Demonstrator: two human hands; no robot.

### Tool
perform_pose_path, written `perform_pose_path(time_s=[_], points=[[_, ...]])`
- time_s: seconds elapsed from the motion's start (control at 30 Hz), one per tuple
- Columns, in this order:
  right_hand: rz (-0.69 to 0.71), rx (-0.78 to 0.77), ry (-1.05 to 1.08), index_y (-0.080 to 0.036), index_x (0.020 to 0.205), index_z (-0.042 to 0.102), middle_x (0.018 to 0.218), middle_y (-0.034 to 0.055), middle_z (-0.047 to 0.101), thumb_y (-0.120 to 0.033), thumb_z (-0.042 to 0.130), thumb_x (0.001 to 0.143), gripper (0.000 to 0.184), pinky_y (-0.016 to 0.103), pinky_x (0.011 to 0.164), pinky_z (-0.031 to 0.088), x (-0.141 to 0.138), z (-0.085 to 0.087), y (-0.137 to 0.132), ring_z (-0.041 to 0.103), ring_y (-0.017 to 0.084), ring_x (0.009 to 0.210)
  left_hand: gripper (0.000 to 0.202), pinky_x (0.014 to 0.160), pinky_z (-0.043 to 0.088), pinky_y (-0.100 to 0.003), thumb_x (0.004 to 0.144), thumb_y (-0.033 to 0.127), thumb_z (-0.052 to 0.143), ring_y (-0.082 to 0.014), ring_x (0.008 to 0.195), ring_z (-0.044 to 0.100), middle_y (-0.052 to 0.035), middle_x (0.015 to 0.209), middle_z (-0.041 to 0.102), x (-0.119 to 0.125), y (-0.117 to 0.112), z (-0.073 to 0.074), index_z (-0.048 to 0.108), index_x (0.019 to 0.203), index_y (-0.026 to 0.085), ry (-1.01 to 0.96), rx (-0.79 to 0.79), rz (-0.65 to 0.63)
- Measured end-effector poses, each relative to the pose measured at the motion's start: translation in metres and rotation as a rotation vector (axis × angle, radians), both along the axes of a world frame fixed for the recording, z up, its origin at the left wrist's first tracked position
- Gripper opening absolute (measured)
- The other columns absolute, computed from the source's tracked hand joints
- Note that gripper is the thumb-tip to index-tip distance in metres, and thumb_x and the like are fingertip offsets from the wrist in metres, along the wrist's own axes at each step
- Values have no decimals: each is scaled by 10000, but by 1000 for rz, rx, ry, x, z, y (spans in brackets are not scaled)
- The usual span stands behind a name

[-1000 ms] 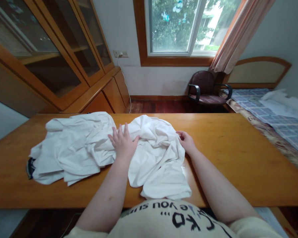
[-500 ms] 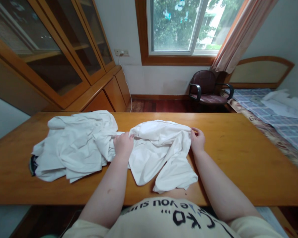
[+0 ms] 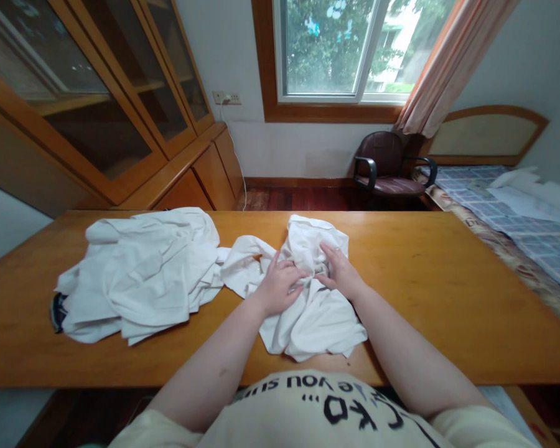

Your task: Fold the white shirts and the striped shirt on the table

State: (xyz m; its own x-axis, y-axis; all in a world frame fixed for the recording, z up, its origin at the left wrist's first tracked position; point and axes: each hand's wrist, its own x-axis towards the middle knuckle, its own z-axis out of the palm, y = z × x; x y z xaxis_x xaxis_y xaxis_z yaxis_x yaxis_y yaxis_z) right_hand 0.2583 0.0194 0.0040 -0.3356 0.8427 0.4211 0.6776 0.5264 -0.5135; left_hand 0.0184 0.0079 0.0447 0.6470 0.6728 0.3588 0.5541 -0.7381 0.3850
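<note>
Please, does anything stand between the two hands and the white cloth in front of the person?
Nothing visible does. The left hand and the right hand both touch the white cloth directly; the larger pile lies to their left, not between.

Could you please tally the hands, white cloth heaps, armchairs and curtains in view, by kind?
Hands: 2, left hand and right hand
White cloth heaps: 2, left heap and right heap
Armchair: 1
Curtain: 1
Total: 6
</note>
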Motion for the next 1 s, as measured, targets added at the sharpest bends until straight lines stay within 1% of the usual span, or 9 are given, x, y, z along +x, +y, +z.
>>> perform_pose_path(time_s=[0.13, 0.27, 0.33, 0.47, 0.53, 0.67, 0.77, 0.83, 1.0], points=[[138, 58, -12, -308, 1275, 579, 1420, 82, 458, -128, 574, 772, 534, 496, 1050, 358, -5, 5, -5, 544, 243, 1157, 306, 1160, 101, -488, 802, 213, 561, -201, 1051, 558, -7, 1022, 699, 9, -1, -1, 646, 1092, 261, 88, -82, -160], [87, -123, 252, -290, 1056, 713, 1324, 61, 559, -168, 535, 804, 332, 393, 902, 498, -7, 3, -6, 616, 204, 1025, 288, 1155, 155, -462, 869, 219, 479, -173, 1062, 581, -19, 1061, 686, -1, 2, -1, 644, 1100, 268, 5, -43, -106], [38, -213, 388, -272, 974, 732, 1275, 63, 596, -240, 566, 806, 239, 396, 859, 515, -5, 2, -4, 627, 211, 996, 304, 1145, 167, -483, 882, 249, 465, -207, 1170, 528, -55, 1166, 644, -9, 5, -1, 626, 1140, 265, -63, 51, 160], [-20, -338, 688, -235, 794, 732, 1200, 77, 642, -392, 691, 726, 176, 426, 913, 477, 2, 2, 1, 604, 252, 1058, 623, 1105, 157, -575, 822, 363, 564, -355, 1391, 232, -214, 1459, 356, -31, 21, -9, 404, 1388, 158, -69, 101, 948], [-51, -388, 817, -220, 695, 709, 1180, 72, 653, -413, 741, 660, 198, 423, 935, 458, 5, 0, 5, 587, 270, 1094, 776, 1078, 169, -603, 770, 419, 624, -408, 1368, 256, -296, 1425, 362, -42, 31, -14, 343, 1408, 79, 44, -19, 1084], [-215, -459, 1028, -209, 780, 697, 964, 56, 700, -410, 731, 630, 252, 370, 742, 517, 6, -7, 12, 648, 218, 827, 370, 1041, 228, -582, 807, 334, 573, -351, 1072, 580, -204, 1006, 675, -52, 42, -19, 605, 1114, 130, 214, -198, 978], [-413, -417, 1069, -193, 889, 678, 754, 21, 674, -407, 703, 644, 327, 317, 627, 503, 5, -11, 13, 608, 167, 649, 243, 962, 389, -444, 883, 301, 453, -258, 982, 616, -122, 965, 685, -47, 38, -15, 646, 966, 178, 2, -191, 796], [-463, -342, 1015, -184, 921, 677, 844, 44, 688, -431, 676, 676, 348, 318, 671, 509, 6, -11, 12, 625, 185, 738, 267, 902, 451, -355, 903, 321, 424, -218, 988, 608, -93, 1000, 674, -40, 31, -9, 643, 974, 185, -194, -196, 601], [-40, -358, 805, -264, 1344, 490, 1351, 75, 530, -589, 601, 744, 691, 422, 977, 424, 8, 1, 0, 513, 278, 1203, 329, 994, 428, -343, 926, 299, 411, -194, 1140, 563, -59, 1214, 633, -14, 8, 3, 605, 1183, 230, -214, -333, 19]])
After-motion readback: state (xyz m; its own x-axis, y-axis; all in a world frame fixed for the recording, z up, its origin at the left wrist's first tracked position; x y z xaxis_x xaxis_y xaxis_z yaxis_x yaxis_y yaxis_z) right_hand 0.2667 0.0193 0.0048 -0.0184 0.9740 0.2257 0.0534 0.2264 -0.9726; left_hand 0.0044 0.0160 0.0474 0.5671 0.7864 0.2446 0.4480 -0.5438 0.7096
